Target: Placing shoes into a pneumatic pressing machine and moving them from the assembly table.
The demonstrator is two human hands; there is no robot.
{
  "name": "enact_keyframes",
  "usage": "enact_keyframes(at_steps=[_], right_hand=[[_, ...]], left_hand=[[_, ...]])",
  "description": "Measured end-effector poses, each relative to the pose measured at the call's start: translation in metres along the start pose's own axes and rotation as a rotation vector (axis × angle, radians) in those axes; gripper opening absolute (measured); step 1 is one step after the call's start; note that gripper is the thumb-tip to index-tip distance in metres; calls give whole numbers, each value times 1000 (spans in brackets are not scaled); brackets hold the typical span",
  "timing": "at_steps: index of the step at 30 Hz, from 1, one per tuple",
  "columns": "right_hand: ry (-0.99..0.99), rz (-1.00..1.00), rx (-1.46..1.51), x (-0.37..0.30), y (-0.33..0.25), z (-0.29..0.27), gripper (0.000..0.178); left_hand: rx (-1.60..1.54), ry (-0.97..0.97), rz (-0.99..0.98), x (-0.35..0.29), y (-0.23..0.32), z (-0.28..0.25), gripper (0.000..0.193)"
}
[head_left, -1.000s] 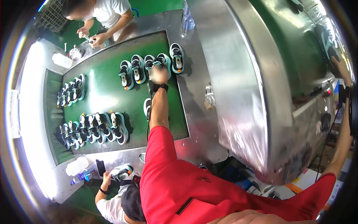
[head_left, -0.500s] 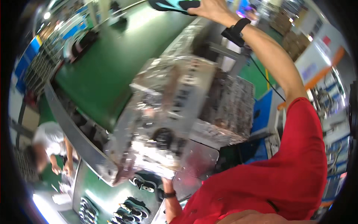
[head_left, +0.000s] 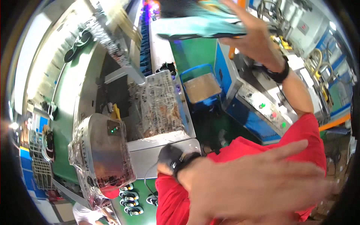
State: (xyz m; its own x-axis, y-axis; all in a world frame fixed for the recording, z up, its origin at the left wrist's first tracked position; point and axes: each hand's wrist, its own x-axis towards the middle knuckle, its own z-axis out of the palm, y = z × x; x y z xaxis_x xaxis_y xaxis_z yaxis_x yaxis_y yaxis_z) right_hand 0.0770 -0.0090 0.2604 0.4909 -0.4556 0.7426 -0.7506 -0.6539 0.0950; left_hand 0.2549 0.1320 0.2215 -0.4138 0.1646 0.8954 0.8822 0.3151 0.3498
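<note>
At the upper right, my right hand (head_left: pixel 253 39) grips a shoe (head_left: pixel 202 28) with a pale teal side and a black part. Its top is cut off by the frame edge, and the shoe lies roughly level. Low in the picture, my left hand (head_left: pixel 255 180) is stretched out in front of my red shirt, well apart from the shoe. That hand is smeared by motion, but its fingers look extended and I see nothing in it. A black band with a small device (head_left: pixel 174 157) is around the left wrist; another black band (head_left: pixel 279 73) circles the right.
A plastic-wrapped machine (head_left: pixel 103 150) stands beside a green conveyor (head_left: pixel 71 112) carrying several shoes. Farther back are a wrapped box (head_left: pixel 159 108) and a blue-framed stool (head_left: pixel 202 88). A cabinet with coloured buttons (head_left: pixel 258 108) is at right. Another person (head_left: pixel 88 214) works at lower left.
My view has swung right, away from the conveyor. The shoe in my right hand is now closer to me. My left hand has moved from beside the wrapped machine to before my body.
</note>
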Motion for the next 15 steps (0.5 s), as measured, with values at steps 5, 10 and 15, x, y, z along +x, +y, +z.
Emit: enact_keyframes(at_steps=[5, 10, 15], right_hand=[[179, 250, -50, -120, 79, -44, 93], [181, 179, -155, -219, 116, -118, 80], [-82, 232, -202, -310, 137, -152, 55]], left_hand=[[-74, 355, -108, -43, -92, -14, 113], [-489, 1134, -794, -104, -202, -50, 82], [-1384, 510, -815, -9, -328, 7, 78]])
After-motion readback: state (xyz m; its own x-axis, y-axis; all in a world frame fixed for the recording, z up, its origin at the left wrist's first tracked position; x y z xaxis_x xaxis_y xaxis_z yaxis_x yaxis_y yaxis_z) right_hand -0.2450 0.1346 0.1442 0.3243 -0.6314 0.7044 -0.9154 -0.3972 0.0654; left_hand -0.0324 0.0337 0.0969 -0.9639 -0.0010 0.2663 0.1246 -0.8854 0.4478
